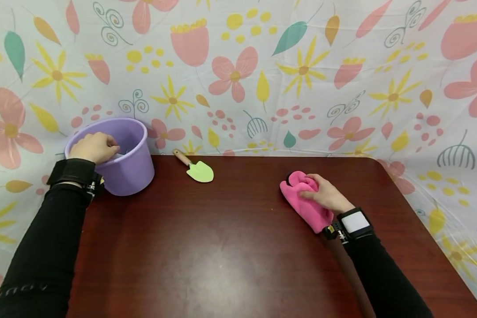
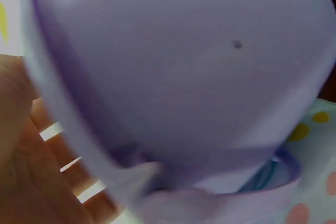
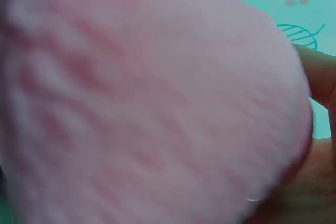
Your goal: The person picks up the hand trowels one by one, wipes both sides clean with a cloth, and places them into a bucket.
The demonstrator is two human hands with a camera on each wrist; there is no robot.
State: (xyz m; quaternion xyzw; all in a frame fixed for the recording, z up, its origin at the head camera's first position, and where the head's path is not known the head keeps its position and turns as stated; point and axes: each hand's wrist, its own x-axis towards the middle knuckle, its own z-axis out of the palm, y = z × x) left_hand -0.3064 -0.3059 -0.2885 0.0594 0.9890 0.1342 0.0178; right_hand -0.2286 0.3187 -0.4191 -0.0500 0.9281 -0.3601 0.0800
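Head view: dark red-brown table (image 1: 222, 247) against a floral-print backdrop (image 1: 302, 66). Purple bucket (image 1: 129, 165) stands at the far left of the table. Left hand (image 1: 93, 147) sits on the bucket's near-left rim, fingers (image 1: 110, 142) curled over the rim into the inside, gripping it. Inside of the bucket mostly hidden by the hand and the angle; contents can't be told. Small green trowel (image 1: 199, 171) with a wooden handle lies just right of the bucket, far side, blade toward the near right, apart from both hands. Right hand (image 1: 327, 194) is on the right part of the table, lying on a pink fuzzy cloth (image 1: 302, 201), fingers bent around its far end and clutching it. Cloth lies on the table, well apart from bucket and trowel. Black sleeves and wrist straps on both arms. No readable writing or brand anywhere.

Left wrist view: blurred, purple bucket (image 2: 199, 77) fills the frame, outer wall and rim close up; fingers (image 2: 47, 150) at the left wrap under the rim.

Right wrist view: very blurred, pink fuzzy cloth (image 3: 147, 103) fills almost everything; a bit of finger at the right edge against it, backdrop behind.
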